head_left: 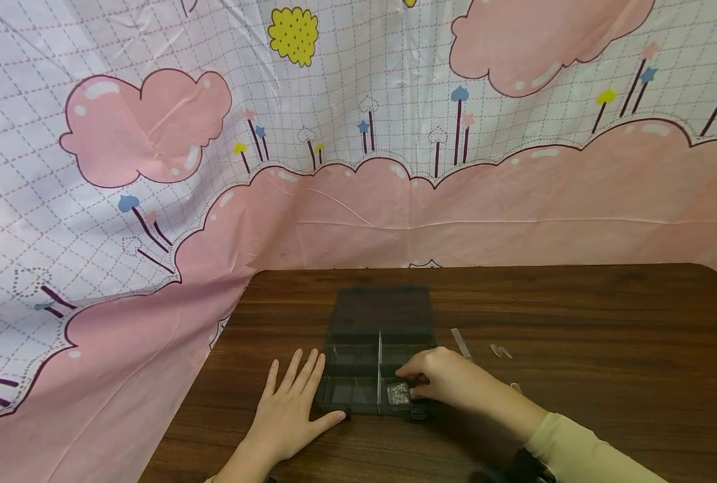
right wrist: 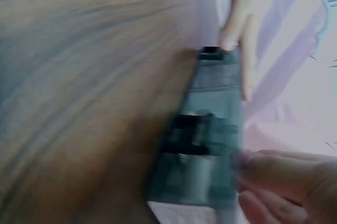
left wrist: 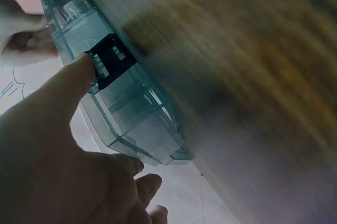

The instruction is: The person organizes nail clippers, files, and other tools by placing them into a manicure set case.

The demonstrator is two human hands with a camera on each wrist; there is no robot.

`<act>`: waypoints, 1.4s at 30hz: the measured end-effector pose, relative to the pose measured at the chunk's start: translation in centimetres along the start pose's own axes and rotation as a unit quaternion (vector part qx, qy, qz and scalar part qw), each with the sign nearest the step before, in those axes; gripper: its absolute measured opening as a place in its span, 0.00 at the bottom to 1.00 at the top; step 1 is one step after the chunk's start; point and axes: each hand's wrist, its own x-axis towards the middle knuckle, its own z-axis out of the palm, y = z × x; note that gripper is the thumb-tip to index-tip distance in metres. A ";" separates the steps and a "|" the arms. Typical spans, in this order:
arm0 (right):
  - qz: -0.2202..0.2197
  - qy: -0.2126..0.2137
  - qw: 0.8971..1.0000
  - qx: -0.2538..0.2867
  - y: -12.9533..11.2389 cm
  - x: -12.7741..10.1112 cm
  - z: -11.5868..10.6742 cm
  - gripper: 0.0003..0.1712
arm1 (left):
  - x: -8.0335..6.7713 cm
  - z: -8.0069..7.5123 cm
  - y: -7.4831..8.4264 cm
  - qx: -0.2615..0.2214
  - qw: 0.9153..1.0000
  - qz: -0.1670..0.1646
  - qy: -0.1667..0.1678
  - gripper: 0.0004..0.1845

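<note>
A dark translucent divided box (head_left: 352,396) stands on the table with its lid (head_left: 383,310) raised at the back. In its front right compartment lies a small clear, shiny, square-looking packet (head_left: 398,394); its contents are too small to tell. My left hand (head_left: 288,410) is spread flat along the box's left side. In the left wrist view, its thumb touches a black latch (left wrist: 111,61) on the front. My right hand (head_left: 449,376) reaches over the right wall beside the packet. Its thumb and index fingertips look apart, with nothing visible between them; the other fingertips are hidden.
A clear flat strip (head_left: 461,343) lies on the brown wooden table (head_left: 605,335) right of the box. Small clear pieces (head_left: 501,351) lie farther right, and another clear piece (head_left: 516,388) shows beside my right forearm. A patterned pink and white cloth (head_left: 358,201) hangs behind the table.
</note>
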 end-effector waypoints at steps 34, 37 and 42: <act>0.182 0.153 0.971 0.008 8.4 -5.5 -1.6 0.21 | 0.1 0.0 0.0 -0.011 1.000 0.000 -0.006 0.52; 0.179 0.144 0.973 -0.012 8.8 -5.5 -1.2 0.18 | 0.1 0.1 -0.1 -0.012 1.000 0.000 -0.007 0.52; 0.162 0.140 0.976 -0.035 9.3 -5.4 -0.4 0.16 | 0.1 0.2 -0.1 -0.012 1.000 0.001 -0.005 0.52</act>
